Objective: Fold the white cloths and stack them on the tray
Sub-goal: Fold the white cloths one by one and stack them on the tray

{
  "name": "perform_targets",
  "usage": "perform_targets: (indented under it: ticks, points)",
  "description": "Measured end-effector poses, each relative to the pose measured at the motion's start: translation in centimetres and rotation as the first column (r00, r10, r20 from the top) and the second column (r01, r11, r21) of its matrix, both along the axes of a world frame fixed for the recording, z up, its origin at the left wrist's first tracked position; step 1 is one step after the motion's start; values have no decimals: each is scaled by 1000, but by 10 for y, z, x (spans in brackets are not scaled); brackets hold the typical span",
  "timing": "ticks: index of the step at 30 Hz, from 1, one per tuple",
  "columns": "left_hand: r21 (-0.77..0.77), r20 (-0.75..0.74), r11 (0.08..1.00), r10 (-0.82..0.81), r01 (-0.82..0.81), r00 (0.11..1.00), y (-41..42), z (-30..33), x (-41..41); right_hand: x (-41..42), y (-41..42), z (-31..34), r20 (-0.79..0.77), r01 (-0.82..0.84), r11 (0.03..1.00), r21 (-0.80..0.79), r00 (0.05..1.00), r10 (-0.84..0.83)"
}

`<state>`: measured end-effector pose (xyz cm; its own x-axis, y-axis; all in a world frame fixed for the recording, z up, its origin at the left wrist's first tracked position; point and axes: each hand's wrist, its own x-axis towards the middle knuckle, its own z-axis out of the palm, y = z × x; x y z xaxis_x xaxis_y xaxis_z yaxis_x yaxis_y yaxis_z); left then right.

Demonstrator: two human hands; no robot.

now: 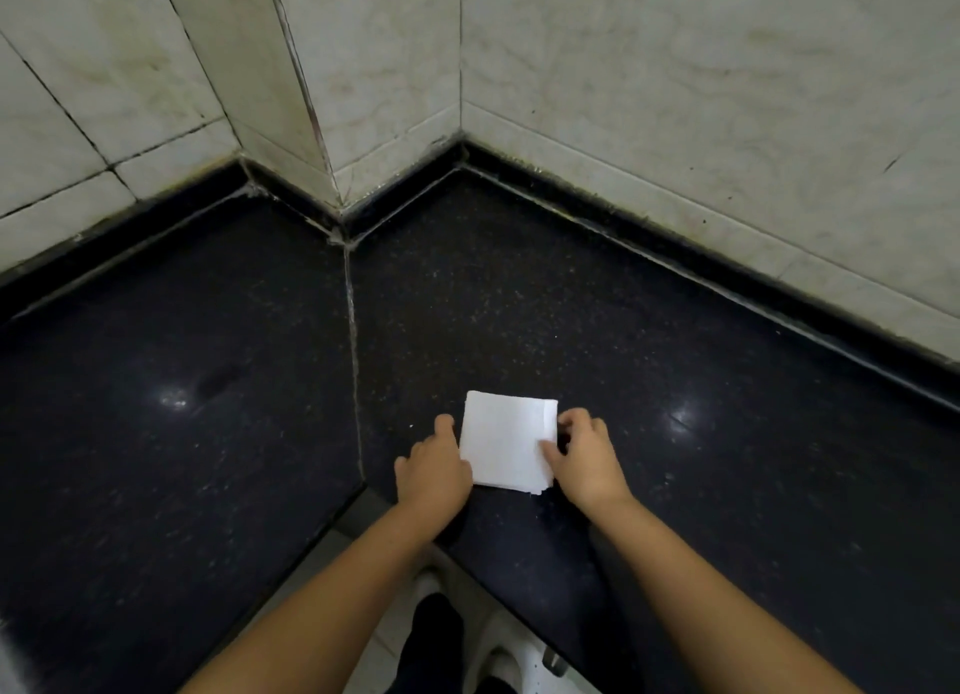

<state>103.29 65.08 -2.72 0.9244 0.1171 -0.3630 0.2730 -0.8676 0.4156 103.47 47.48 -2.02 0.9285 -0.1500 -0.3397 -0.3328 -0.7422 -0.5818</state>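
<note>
Folded white cloth (506,441) on black counter (675,381) near front edge; our left hand (434,472) curled against its side, right hand (584,457) pinching opposite edge. No tray visible; layers risk fanning if lifted loosely.

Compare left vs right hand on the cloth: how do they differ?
The left hand sits at the white cloth's left edge, fingers curled beside it; the right hand is at the right edge, thumb lying on top. The left sits nearer the counter's front edge. Both are bare and touch the folded square.
</note>
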Motion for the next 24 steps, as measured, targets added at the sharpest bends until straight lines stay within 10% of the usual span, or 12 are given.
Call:
perform_targets:
  ticks: [13,17,24]
  points:
    - [-135,-125,975,159,-175,979,-12,3,35,20,22,2,-268,182,983,-39,945,-186]
    - [-424,-80,875,223,-236,971,-5,15,26,12,14,6,-152,222,949,225,970,-191]
    - [-733,-121,645,189,-216,975,-14,58,9,-18,-25,41,-206,314,532,787,945,-254]
